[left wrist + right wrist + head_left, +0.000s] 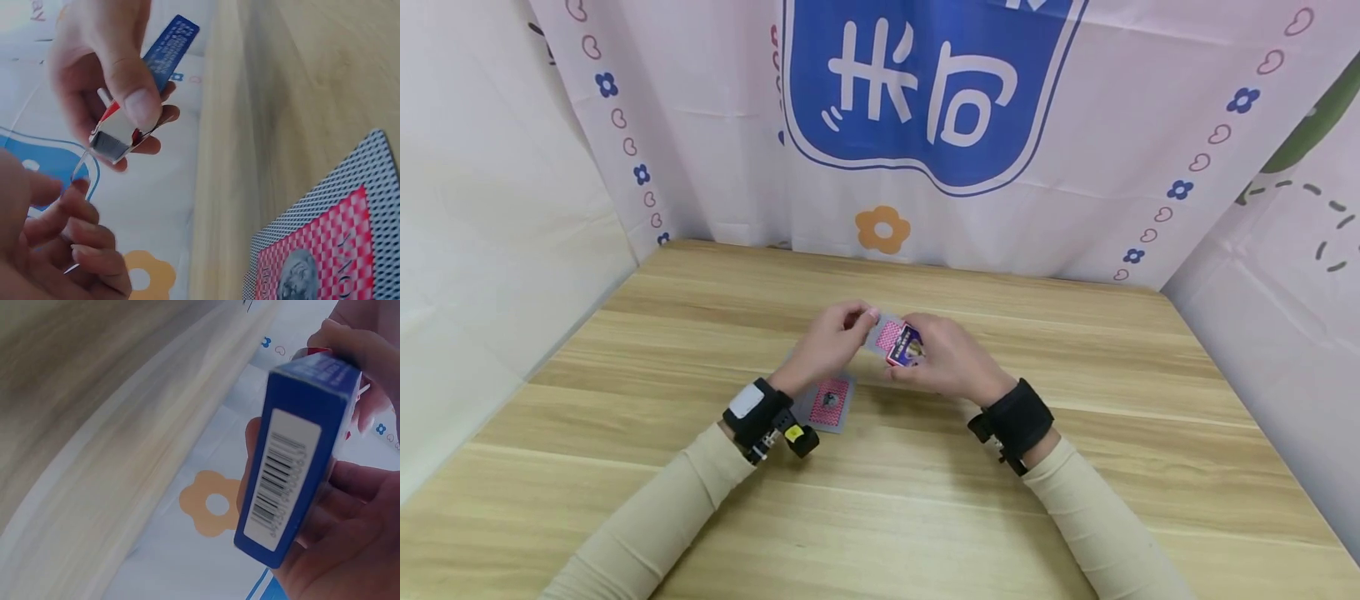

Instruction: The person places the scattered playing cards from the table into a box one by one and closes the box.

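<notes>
My right hand [951, 358] grips a small blue card box [907, 346] with a dark printed front. In the right wrist view, the white barcode label on the end of the box faces the camera. A playing card [887, 333] with a red checked back sticks out of the box's open end. My left hand [831, 342] pinches the far edge of that card between thumb and fingers. In the left wrist view, the box's open end shows a grey stack of card edges [109, 147] inside. Below the left wrist, playing cards [830, 404] lie face down on the table.
The wooden table [1075, 467] reaches back to a white cloth backdrop [722, 158] with a blue emblem and an orange flower. White cloth walls [490, 233] stand at both sides. Each wrist wears a black strap [1018, 421] with a small camera.
</notes>
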Tool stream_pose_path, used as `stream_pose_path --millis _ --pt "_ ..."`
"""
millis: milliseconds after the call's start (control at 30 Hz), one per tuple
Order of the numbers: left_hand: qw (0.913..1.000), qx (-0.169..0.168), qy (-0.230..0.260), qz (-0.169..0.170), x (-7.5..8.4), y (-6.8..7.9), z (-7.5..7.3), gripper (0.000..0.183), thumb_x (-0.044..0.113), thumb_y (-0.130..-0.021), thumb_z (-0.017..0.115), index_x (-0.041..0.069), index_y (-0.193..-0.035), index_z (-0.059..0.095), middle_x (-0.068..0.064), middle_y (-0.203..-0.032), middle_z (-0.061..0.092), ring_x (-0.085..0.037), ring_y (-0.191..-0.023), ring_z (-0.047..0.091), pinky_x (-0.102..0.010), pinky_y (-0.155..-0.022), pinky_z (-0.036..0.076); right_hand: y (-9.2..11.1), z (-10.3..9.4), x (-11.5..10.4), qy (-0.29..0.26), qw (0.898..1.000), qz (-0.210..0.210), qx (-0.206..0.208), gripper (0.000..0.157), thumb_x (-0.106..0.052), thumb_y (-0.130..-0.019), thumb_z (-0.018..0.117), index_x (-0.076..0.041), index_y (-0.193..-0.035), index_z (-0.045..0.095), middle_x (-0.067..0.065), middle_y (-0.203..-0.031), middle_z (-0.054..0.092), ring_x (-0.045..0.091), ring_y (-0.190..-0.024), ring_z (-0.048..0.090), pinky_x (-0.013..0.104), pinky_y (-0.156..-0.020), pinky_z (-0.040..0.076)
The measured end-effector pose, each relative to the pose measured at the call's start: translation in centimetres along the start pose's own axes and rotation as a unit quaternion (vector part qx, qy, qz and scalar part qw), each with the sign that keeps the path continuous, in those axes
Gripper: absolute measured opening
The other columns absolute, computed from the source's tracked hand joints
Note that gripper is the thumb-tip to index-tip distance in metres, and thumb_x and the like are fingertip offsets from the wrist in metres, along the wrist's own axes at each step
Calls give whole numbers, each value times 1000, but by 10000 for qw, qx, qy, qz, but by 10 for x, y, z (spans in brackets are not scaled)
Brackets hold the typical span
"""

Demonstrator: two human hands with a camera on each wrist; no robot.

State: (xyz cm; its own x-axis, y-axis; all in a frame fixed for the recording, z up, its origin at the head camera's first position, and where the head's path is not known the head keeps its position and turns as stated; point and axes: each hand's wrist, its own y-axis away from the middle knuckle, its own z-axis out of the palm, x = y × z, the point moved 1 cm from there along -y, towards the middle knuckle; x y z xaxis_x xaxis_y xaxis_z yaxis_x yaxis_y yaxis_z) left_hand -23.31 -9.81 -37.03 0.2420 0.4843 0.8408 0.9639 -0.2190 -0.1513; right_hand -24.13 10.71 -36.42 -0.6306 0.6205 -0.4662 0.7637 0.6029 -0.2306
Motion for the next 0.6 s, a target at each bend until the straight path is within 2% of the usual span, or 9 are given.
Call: stream_pose_path --millis 133,233,467,600 --pt "9992 -299 -257 -2 -3 -1 2 25 33 -109 57 14 -108 72 1 -81 56 -16 -70 48 -26 -61 36 0 0 1 44 9999 -100 33 49 -35 -84 89 -6 -118 67 2 -96 71 13 -79 65 24 -67 54" --pt "9978 -597 -284 -64 -4 -2 8 26 36 -109 56 15 -105 70 1 -83 57 -16 -72 49 -26 -62 38 0 0 0 48 9998 -217 15 47 -32 -85 88 -6 -117 66 3 -95 71 12 -79 65 24 -66 55" --pt "9902 -1284 -56 -538 -9 -1 15 39 44 -113 42 11 -103 60 -3 -93 57 -16 -74 46 -28 -63 38 0 2 1 96 9996 -253 -13 45 -30 -84 88 -5 -115 66 3 -95 71 12 -79 64 23 -65 54" --pt "9828 -1700 -64 -721 -11 0 13 51 53 -114 29 11 -111 59 -6 -107 57 -19 -89 52 -32 -75 45 -1 2 0 117 9996 -269 -17 48 -31 -84 88 -4 -117 66 4 -97 71 13 -81 65 23 -67 55"
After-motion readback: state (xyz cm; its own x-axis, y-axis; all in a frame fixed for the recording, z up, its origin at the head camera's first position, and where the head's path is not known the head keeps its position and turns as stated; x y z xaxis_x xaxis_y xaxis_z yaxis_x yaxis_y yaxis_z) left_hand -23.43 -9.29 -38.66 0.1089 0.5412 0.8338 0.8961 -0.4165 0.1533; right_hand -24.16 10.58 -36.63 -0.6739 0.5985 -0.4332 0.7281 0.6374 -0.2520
